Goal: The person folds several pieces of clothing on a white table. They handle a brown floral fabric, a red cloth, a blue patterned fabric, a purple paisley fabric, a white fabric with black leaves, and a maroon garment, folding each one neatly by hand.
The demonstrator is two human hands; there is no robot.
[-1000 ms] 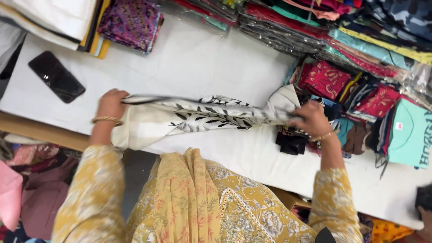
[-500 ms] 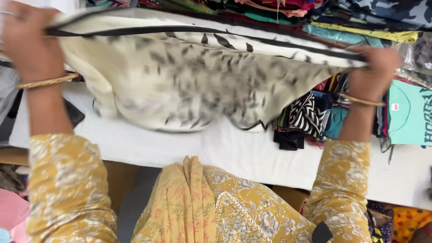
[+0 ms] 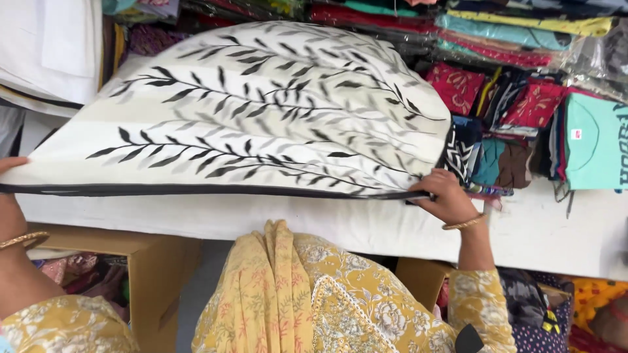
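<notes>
Cloth [image 3: 261, 117], cream with black leafy sprigs and a black border, billows in a dome over the white counter [image 3: 556, 229], stretched along its near edge between two hands, seemingly so it can spread flat. The right hand [image 3: 445, 196] pinches the border at its right end, fingers closed on it; the left hand [image 3: 10, 170] sits at the far left corner, mostly out of frame, so its grip cannot be told. Folded clothes [image 3: 523, 104] are stacked just beyond.

Beyond the hands, stacks of folded clothes [image 3: 510, 29] line the counter's [image 3: 556, 229] far edge; a turquoise shirt [image 3: 592, 140] lies further right.
</notes>
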